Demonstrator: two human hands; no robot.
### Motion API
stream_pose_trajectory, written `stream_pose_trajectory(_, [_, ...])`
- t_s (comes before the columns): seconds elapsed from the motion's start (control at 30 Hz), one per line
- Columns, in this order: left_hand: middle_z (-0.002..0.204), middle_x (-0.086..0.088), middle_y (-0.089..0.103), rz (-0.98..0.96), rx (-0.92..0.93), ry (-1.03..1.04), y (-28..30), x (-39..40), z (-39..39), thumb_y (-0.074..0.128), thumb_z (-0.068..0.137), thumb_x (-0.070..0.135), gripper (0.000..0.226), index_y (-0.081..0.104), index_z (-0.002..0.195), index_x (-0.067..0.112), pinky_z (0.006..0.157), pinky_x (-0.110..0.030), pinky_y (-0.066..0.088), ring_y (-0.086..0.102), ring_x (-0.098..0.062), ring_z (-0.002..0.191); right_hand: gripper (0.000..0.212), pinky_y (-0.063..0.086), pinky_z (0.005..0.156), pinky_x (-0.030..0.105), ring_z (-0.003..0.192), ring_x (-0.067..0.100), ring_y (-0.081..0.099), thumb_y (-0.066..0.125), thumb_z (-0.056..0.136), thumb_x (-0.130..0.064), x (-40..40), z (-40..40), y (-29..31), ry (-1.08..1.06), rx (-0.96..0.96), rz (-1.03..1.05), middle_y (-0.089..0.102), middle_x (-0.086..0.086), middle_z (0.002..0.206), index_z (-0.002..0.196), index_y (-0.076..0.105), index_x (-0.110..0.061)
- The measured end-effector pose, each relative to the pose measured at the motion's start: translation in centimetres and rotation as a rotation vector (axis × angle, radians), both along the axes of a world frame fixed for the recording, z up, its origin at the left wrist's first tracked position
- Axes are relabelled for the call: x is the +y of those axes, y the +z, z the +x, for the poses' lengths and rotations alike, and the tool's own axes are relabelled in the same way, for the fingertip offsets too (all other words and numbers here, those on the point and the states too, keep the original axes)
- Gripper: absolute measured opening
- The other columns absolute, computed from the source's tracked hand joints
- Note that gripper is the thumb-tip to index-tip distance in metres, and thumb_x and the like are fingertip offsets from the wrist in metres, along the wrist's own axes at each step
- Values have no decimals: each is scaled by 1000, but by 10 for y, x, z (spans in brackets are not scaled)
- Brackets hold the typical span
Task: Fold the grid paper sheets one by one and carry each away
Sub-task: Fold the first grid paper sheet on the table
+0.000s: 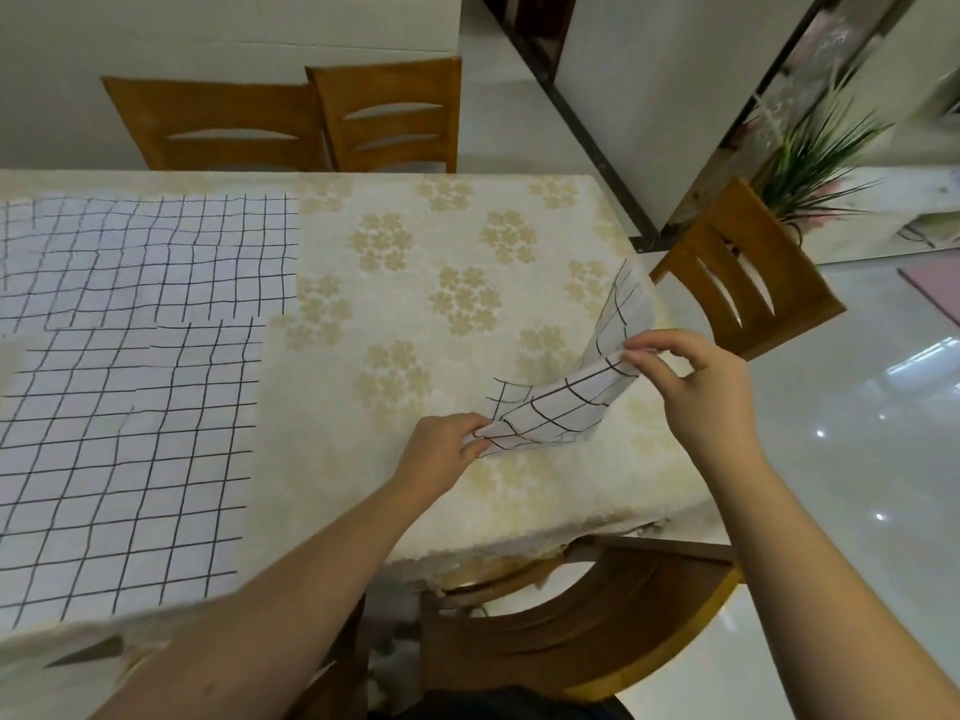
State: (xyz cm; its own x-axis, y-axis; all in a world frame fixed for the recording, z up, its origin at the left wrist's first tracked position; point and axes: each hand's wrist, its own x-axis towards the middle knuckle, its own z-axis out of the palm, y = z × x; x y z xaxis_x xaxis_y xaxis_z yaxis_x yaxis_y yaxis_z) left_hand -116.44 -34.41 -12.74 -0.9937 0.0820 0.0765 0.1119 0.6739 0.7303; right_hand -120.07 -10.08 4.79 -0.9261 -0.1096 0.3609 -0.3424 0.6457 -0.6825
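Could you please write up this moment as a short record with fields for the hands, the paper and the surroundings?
left hand: left hand pinches the near corner of the folded grid sheet
right hand: right hand pinches its upper edge
sheet state: bent, partly lifted off the tablecloth
remaining paper: flat grid sheets lying at the table's left
surroundings: wooden chairs beyond the table, plant at the right

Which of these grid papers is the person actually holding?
The small bent grid sheet on the right, pinched by both hands; the other grid sheets lie flat on the left, untouched.
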Motion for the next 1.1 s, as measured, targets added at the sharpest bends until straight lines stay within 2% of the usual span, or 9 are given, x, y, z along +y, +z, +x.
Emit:
stream_pose_trajectory(0.1, [91, 4, 72, -83, 69, 46, 7, -17, 1, 71, 84, 27, 20, 73, 104, 20, 70, -22, 39, 64, -15, 83, 9, 34, 71, -2, 88, -16, 54, 70, 86, -25, 10, -2, -4, -53, -56, 9, 66, -19, 91, 95, 72, -27])
stream_pose_trajectory(0.17, [84, 0, 68, -156, 109, 80, 15, -31, 1, 74, 81, 28, 18, 75, 97, 19, 65, -26, 34, 61, -20, 79, 18, 36, 74, 3, 86, -7, 54, 68, 86, -29, 15, -4, -11, -67, -44, 114, 64, -15, 94, 104, 72, -27])
stream_pose_trajectory(0.37, [81, 0, 63, -196, 15, 145, 54, -72, -4, 80, 75, 27, 16, 70, 80, 16, 66, -32, 42, 59, -20, 77, 15, 49, 73, 43, 83, 27, 58, 72, 81, -27, 20, -19, -40, -19, 102, 422, 66, 6, 86, 88, 77, -16])
stream_pose_trajectory(0.43, [74, 3, 64, -198, -64, 151, 72, -85, -7, 81, 74, 30, 19, 65, 77, 20, 64, -31, 44, 60, -19, 74, 12, 47, 72, 46, 86, 29, 55, 74, 80, -26, 16, -25, -48, -54, 88, 422, 61, 8, 90, 86, 77, -16])
stream_pose_trajectory(0.6, [83, 11, 62, -243, -149, 86, 119, -117, -15, 85, 67, 36, 33, 65, 93, 28, 73, -26, 48, 58, -8, 81, 12, 39, 74, 29, 84, 12, 52, 66, 90, -29, 3, -42, -45, -50, -109, 289, 63, -6, 90, 92, 70, -18])
stream_pose_trajectory(0.67, [79, 11, 63, -180, -160, 48, 134, -124, -17, 86, 66, 32, 33, 68, 93, 24, 69, -18, 44, 56, 0, 72, 12, 37, 70, 26, 81, 9, 53, 66, 90, -29, 0, -50, -44, -62, -152, 241, 62, -10, 86, 93, 70, -19])
stream_pose_trajectory(0.77, [75, 8, 66, -134, -144, 49, 147, -129, -18, 81, 74, 27, 18, 70, 87, 24, 65, -18, 43, 57, -3, 68, 9, 37, 62, 19, 81, 10, 57, 67, 89, -28, -2, -57, -41, -34, -178, 164, 65, -8, 85, 91, 70, -19])
stream_pose_trajectory(0.97, [92, 4, 59, -313, 20, 87, 150, -127, -21, 64, 90, 22, 5, 68, 92, 23, 76, -27, 43, 55, -13, 85, 5, 38, 62, 16, 80, 10, 57, 67, 89, -26, -4, -59, -36, -25, -183, 89, 67, -8, 85, 89, 70, -22])
stream_pose_trajectory(1.1, [99, 4, 62, -292, 58, 173, 149, -121, -22, 59, 92, 21, 8, 65, 97, 20, 83, -29, 45, 57, -13, 93, 3, 37, 64, 9, 79, -9, 55, 67, 90, -23, -4, -54, -39, 5, -169, 70, 66, -12, 86, 89, 69, -22])
